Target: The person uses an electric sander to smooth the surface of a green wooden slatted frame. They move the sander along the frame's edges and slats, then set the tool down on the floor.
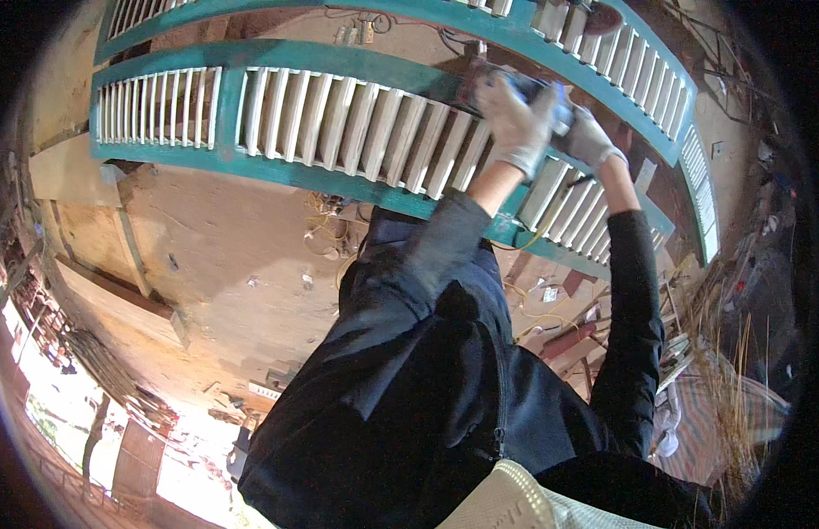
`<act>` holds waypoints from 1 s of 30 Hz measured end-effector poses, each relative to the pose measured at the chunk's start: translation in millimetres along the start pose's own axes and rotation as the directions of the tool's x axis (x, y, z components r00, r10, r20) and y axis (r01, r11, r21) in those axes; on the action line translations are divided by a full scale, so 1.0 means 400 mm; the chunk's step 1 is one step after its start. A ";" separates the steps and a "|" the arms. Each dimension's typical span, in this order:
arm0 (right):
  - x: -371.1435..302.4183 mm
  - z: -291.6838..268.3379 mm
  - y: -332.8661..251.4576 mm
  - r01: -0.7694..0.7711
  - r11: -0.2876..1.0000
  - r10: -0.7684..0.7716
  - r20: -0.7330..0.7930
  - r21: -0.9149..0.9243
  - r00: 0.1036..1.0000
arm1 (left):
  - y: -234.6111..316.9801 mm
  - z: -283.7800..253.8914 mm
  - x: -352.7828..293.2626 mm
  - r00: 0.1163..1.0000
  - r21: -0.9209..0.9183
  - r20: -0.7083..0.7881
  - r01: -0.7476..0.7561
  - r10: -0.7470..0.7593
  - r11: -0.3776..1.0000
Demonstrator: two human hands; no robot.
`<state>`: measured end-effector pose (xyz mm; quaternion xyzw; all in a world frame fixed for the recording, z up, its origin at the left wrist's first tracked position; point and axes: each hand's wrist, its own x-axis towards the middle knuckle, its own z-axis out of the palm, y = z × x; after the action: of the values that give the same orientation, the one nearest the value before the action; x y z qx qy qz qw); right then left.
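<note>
A teal-framed louvred shutter [343, 60] with pale slats lies crosswise in front of me. On its far edge, right of the middle, is a blue and dark hand-held power tool [564, 113], smeared by motion; its exact kind does not show. My left hand [518, 122], in a whitish glove, grips the tool from the left and above. Also gloved, my right hand [588, 141] is closed round the tool's right end. Both sets of fingertips are partly hidden or blurred. A yellow cord [537, 236] hangs over the shutter's near edge below my hands.
Beyond lies a second teal shutter [643, 97] with a dark reddish round thing [602, 18] on it. Boards [118, 304] lie on the dusty floor [220, 256] to the left. Loose wood pieces [581, 339] and bristly straw [731, 397] are at the right.
</note>
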<state>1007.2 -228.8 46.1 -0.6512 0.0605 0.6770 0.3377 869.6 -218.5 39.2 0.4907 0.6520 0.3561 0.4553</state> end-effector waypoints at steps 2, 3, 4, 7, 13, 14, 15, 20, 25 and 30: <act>0.012 0.087 -0.006 0.423 0.471 -0.311 0.303 -0.774 0.901 | -0.031 -0.089 0.066 0.995 -0.014 -0.081 0.048 -0.049 0.999; 0.024 0.122 -0.014 0.377 0.093 -0.341 0.326 -0.921 0.881 | -0.027 -0.126 0.089 0.996 -0.049 -0.075 0.036 -0.040 0.998; 0.047 0.165 -0.015 0.264 -0.293 -0.363 0.362 -0.919 0.858 | -0.029 -0.172 0.122 0.996 -0.070 -0.083 0.022 -0.028 0.997; 0.072 0.339 -0.007 0.363 -0.367 -0.343 0.488 -0.856 0.803 | -0.077 -0.290 0.259 0.988 -0.033 -0.128 -0.097 0.092 0.995; 0.093 0.424 -0.021 0.438 -0.270 -0.385 0.513 -0.857 0.767 | -0.052 -0.348 0.389 0.999 -0.327 0.003 -0.039 0.043 0.944; 0.085 0.403 -0.020 0.474 -0.230 -0.378 0.527 -0.850 0.761 | -0.068 -0.338 0.393 0.995 -0.365 0.103 0.032 0.006 0.931; 0.072 0.375 -0.019 0.508 -0.190 -0.373 0.540 -0.840 0.754 | -0.084 -0.323 0.393 0.979 -0.394 0.203 0.105 -0.025 0.913; 0.039 0.119 -0.031 0.482 -0.225 -0.383 0.531 -0.847 0.756 | -0.041 -0.141 0.220 0.944 -0.094 0.325 -0.034 0.062 0.995; 0.007 -0.105 -0.040 0.360 -0.357 -0.352 0.481 -0.862 0.803 | 0.029 0.033 0.055 0.981 -0.192 0.192 0.001 0.037 0.981; 0.013 -0.212 -0.027 0.312 -0.199 -0.423 0.369 -0.929 0.828 | 0.027 0.122 0.021 0.988 -0.221 0.151 -0.002 0.037 0.975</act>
<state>1084.5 -262.8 32.9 -0.6973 -0.6239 0.3478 -0.0595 918.2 -206.7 31.0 0.4696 0.5664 0.3917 0.5524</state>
